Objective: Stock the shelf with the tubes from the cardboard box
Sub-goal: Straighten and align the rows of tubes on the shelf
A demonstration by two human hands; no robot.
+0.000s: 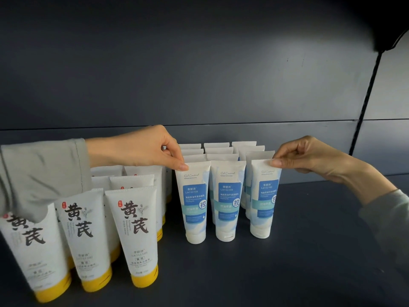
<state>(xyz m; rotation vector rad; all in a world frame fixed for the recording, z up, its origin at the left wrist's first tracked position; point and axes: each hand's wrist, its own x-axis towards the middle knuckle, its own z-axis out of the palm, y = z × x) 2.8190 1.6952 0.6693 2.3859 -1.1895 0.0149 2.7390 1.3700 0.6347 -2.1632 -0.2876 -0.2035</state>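
White tubes with blue labels stand cap-down in three rows on the dark shelf [265, 273]. My left hand [150, 149] pinches the top seam of the front left blue tube [194, 202]. My right hand [309, 158] pinches the top seam of the front right blue tube [263, 200]. Between them the front middle blue tube [228, 202] stands untouched. Several more blue tubes [219, 149] stand behind these. The cardboard box is out of view.
Larger white tubes with yellow caps [135, 235] stand in rows at the left, close beside the blue ones. The dark back panel [199, 74] rises behind the rows. Bare shelf lies in front and to the right. A dark upright [365, 103] runs down at the right.
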